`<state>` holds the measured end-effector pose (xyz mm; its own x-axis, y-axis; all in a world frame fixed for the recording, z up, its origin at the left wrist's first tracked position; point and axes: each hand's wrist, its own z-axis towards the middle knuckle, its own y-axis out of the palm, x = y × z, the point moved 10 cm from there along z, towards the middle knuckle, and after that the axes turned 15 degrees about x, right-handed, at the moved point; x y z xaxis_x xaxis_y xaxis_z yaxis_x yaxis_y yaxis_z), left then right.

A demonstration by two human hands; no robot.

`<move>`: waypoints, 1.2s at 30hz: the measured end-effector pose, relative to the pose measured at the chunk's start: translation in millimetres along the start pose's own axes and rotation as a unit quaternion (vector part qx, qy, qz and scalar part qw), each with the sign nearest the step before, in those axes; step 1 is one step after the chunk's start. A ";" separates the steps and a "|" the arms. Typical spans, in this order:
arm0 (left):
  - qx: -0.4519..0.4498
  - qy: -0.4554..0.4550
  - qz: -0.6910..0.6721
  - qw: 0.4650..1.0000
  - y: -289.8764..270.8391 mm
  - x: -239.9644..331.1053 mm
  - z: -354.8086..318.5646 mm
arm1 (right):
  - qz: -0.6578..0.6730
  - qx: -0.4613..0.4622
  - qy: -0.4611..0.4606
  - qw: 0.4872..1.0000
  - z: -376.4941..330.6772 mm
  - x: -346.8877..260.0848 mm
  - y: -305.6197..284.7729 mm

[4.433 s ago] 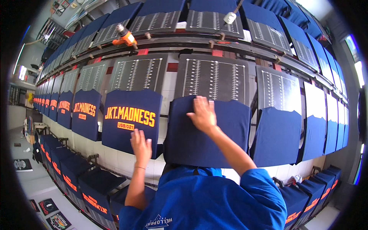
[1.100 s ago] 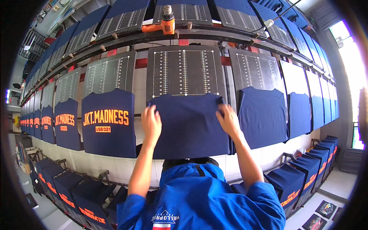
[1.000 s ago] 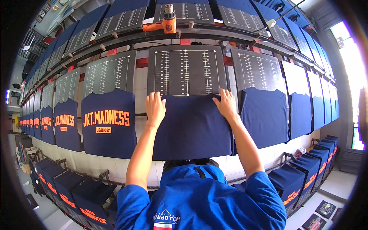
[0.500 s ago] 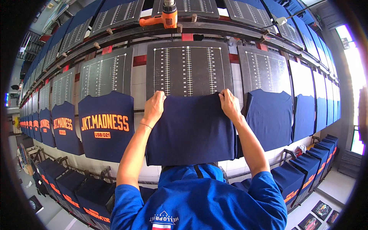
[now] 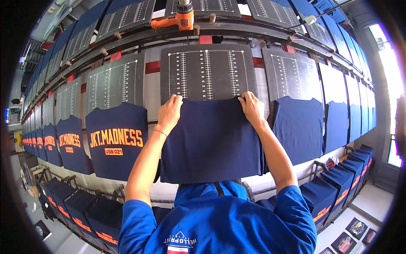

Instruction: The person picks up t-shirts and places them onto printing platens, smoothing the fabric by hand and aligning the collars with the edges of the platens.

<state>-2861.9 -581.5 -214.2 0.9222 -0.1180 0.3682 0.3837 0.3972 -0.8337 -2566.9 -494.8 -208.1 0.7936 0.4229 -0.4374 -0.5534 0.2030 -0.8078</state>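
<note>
A plain navy T-shirt lies over the lower part of a dark platen marked with white ruler scales. My left hand grips the shirt's upper left corner, fingers closed on the cloth. At the upper right corner, my right hand pinches the fabric in the same way. Both arms reach forward, and the top edge stretches nearly straight between the hands. The shirt's lower edge hangs close to my body.
On the left, a navy shirt with orange print covers another platen; a plain one lies to the right. An orange heat gun rests on the far rail. Behind me, more printed shirts sit on a second row of platens.
Both hands have moved slightly farther away from me, drawing the shirt's top edge higher up the platen. They keep their hold on its corners.
</note>
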 end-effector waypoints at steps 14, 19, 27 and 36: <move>0.158 -0.071 0.057 0.983 -67.4 1.1 -24.1 | -0.096 0.132 0.026 0.986 -19.9 -7.8 -39.8; 0.017 -0.431 -0.056 0.900 -84.5 -41.0 -219.2 | -0.052 -0.070 0.002 0.996 -157.6 -42.8 -78.2; 0.032 -0.399 0.042 0.915 -114.3 -16.6 -288.8 | -0.164 0.012 0.116 0.980 -181.6 -7.8 -93.3; 0.059 -0.420 0.097 0.900 -118.8 -11.2 -281.7 | -0.023 -0.078 -0.028 0.996 -68.3 -181.1 59.6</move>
<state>-2904.3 -883.7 -235.3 0.5900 0.6742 0.4442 0.1662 0.4369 -0.8840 -2726.3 -619.7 -204.0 0.7990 0.4662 -0.3799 -0.4682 0.0859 -0.8794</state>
